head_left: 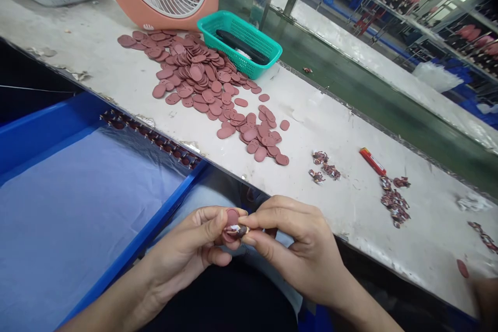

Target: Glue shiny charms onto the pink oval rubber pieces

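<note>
Left hand [181, 251] pinches a mauve oval pad [232, 216] over a blue tray [155, 233]; right hand [299, 251] grips a small shiny piece [241, 230] against it. Matching ovals [202, 80] lie heaped on the white workbench [342, 202].

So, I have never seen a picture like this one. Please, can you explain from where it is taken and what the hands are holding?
This picture comes from a camera worn on a person's head, looking forward and down, so the two bare hands belong to the wearer. The left hand pinches a flat mauve oval piece. The fingertips of the right hand hold a small patterned scrap against it. On the long white workbench lie a heap of flat mauve ovals, a teal plastic basket and clusters of small patterned scraps. A blue tray lined with pale plastic stands to the left.
</note>
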`<state>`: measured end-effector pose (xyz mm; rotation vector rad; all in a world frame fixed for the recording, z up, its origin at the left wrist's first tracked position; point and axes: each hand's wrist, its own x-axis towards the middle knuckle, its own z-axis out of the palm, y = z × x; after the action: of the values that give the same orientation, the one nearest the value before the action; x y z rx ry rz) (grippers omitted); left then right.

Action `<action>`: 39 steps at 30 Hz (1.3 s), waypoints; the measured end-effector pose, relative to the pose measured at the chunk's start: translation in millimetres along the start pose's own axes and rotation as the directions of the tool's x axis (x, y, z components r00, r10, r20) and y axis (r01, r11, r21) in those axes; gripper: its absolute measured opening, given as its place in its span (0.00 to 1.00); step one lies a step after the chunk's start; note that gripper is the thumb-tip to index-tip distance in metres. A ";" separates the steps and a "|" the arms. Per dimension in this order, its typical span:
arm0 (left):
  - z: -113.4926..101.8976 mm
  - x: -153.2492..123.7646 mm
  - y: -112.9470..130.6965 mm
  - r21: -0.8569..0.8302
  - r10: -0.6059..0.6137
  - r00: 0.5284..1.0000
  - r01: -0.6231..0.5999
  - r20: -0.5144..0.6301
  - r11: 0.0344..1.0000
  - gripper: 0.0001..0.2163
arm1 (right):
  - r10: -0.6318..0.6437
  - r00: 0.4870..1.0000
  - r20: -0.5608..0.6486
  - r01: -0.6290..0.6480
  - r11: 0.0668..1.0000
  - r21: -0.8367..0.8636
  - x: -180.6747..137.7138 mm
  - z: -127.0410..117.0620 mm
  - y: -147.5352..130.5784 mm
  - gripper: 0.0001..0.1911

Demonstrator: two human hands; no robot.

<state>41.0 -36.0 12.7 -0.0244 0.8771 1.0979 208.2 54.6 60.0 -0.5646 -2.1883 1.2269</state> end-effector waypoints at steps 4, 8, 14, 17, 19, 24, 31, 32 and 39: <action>0.5 -0.3 -0.5 -0.009 0.003 1.000 -0.004 -0.030 1.000 0.17 | 0.005 1.000 -0.003 -0.005 1.000 0.004 0.8 1.4 1.0 0.06; 0.6 0.1 -0.1 -0.021 0.005 1.000 -0.006 -0.025 1.000 0.18 | -0.001 1.000 -0.003 0.001 1.000 0.001 1.2 2.0 1.1 0.06; -2.2 1.0 -0.4 -0.009 0.009 0.999 -0.009 -0.036 1.000 0.18 | -0.005 1.000 0.001 0.005 1.000 0.012 2.0 3.5 2.0 0.06; -4.8 0.7 -1.6 -0.004 0.012 1.000 -0.012 -0.025 1.000 0.16 | 0.004 1.000 0.008 -0.005 1.000 0.014 2.9 4.2 3.2 0.06; -6.2 -0.2 -2.0 0.001 0.013 1.000 -0.013 -0.027 1.000 0.14 | 0.011 1.000 0.014 -0.011 1.000 0.020 3.8 4.4 3.8 0.05; -7.2 -1.9 1.4 0.032 0.027 1.000 -0.027 -0.005 0.999 0.16 | 0.041 0.999 0.023 -0.042 0.998 0.044 6.2 4.0 5.4 0.05; -14.0 0.9 6.5 0.064 0.118 0.989 -0.124 0.085 0.990 0.28 | -0.092 0.989 -0.113 0.083 0.993 -0.078 10.5 7.8 7.8 0.07; -14.4 0.8 5.7 0.064 0.185 0.982 -0.186 0.027 0.980 0.27 | -0.139 0.978 -0.155 0.115 0.981 -0.155 10.7 10.9 8.8 0.08; -9.8 1.2 2.1 0.234 0.596 0.778 -0.552 -0.200 0.800 0.17 | -0.553 0.819 -0.155 0.371 0.715 -0.593 17.0 45.0 24.8 0.13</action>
<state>33.7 -38.2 6.2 0.2595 1.2635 1.6205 168.2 48.7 24.1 -0.3429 -2.1801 0.2066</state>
